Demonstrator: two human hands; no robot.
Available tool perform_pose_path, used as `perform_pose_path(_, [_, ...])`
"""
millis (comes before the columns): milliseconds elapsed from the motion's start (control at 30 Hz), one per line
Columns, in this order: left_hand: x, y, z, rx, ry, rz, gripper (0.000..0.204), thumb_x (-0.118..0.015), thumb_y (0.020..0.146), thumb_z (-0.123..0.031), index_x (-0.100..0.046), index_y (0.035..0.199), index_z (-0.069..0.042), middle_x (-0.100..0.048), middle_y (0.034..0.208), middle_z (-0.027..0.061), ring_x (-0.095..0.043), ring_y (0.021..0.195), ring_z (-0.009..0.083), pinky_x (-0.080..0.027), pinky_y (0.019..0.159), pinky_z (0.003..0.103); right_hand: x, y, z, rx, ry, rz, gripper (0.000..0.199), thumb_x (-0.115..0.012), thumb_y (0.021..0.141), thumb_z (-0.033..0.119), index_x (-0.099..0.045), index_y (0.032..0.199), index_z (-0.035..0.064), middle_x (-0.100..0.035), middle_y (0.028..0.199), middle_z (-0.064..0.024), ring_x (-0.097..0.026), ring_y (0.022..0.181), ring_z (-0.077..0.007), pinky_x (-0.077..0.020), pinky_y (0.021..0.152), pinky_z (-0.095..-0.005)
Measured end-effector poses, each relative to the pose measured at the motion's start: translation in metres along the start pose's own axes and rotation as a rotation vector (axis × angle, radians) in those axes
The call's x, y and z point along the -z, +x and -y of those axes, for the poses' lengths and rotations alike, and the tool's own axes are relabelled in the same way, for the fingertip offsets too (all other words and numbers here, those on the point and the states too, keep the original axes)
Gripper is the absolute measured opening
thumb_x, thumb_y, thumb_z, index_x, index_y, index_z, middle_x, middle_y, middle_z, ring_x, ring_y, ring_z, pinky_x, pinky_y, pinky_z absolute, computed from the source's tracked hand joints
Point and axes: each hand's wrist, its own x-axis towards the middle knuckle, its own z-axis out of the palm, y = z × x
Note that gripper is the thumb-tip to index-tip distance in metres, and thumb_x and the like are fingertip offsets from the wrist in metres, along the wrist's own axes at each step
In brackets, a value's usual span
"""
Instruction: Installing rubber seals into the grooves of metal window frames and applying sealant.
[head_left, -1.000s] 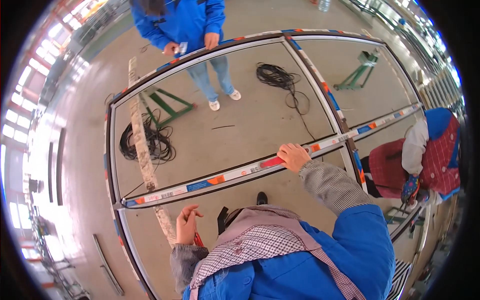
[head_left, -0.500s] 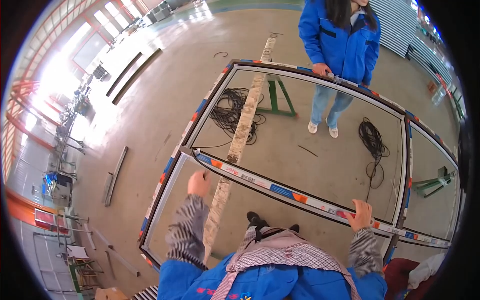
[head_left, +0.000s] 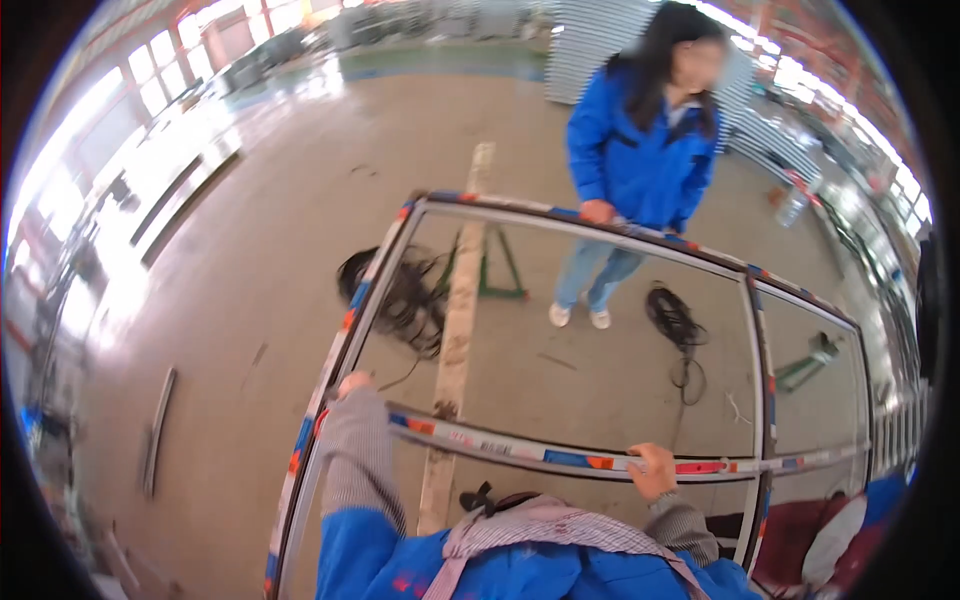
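A large metal window frame (head_left: 565, 212), wrapped in strips of printed orange, blue and white film, lies in front of me. My left hand (head_left: 355, 386) is curled at the joint where its crossbar (head_left: 480, 443) meets the left side; the fingertips are hidden. Further right along that crossbar, my right hand (head_left: 655, 470) grips it, with the thumb and fingers over its top face. A slim red piece (head_left: 700, 467) is on the bar just right of this hand; its kind is unclear. A small red spot shows beside my left hand.
Across the frame a person in a blue jacket (head_left: 640, 150) has a hand on the far edge. Under the frame are a worn beam (head_left: 462, 310), a green trestle (head_left: 505, 265) and coils of black cable (head_left: 672, 315). Metal profiles (head_left: 158, 430) lie on the floor at left.
My left hand has moved up to the joint from below the crossbar. My right hand has shifted left along the bar, past the red piece. The view has tilted upward.
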Motion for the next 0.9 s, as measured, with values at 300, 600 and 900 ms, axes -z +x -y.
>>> perform_pose_path(300, [0.021,-0.041,0.036,0.011,-0.216,-0.177,0.024,-0.06,0.077,-0.025,-0.065,0.092,-0.007,-0.064,0.097,0.0118,-0.061,0.092,0.0285,-0.05,0.075,0.039,-0.049,0.08,0.07,0.107,0.277,0.259,0.025,-0.058,0.081,0.025,-0.059,0.095,0.0045,-0.063,0.089,-0.0109,-0.061,0.085,-0.0239,-0.0466,0.076,-0.0347])
perform_pose_path(600, [-0.021,-0.138,0.036,-0.27,-0.45,-0.325,0.021,-0.057,0.08,-0.029,-0.064,0.079,-0.009,-0.06,0.066,0.0153,-0.06,0.066,0.0347,-0.047,0.061,0.044,-0.241,0.197,0.223,-0.729,1.327,1.252,0.06,-0.054,0.084,0.046,-0.042,0.121,0.0013,-0.057,0.108,-0.0159,-0.06,0.087,-0.0229,-0.0509,0.076,-0.0325])
perform_pose_path(900, [0.002,-0.23,-0.004,-0.255,-0.875,-0.35,0.009,-0.059,0.078,-0.011,-0.063,0.082,-0.004,-0.059,0.059,0.0112,-0.06,0.054,0.0236,-0.046,0.054,0.031,-0.33,0.227,0.296,-0.009,0.181,0.982,0.055,-0.059,0.073,0.038,-0.053,0.114,0.0008,-0.051,0.119,-0.0197,-0.055,0.102,-0.0303,-0.0455,0.084,-0.0412])
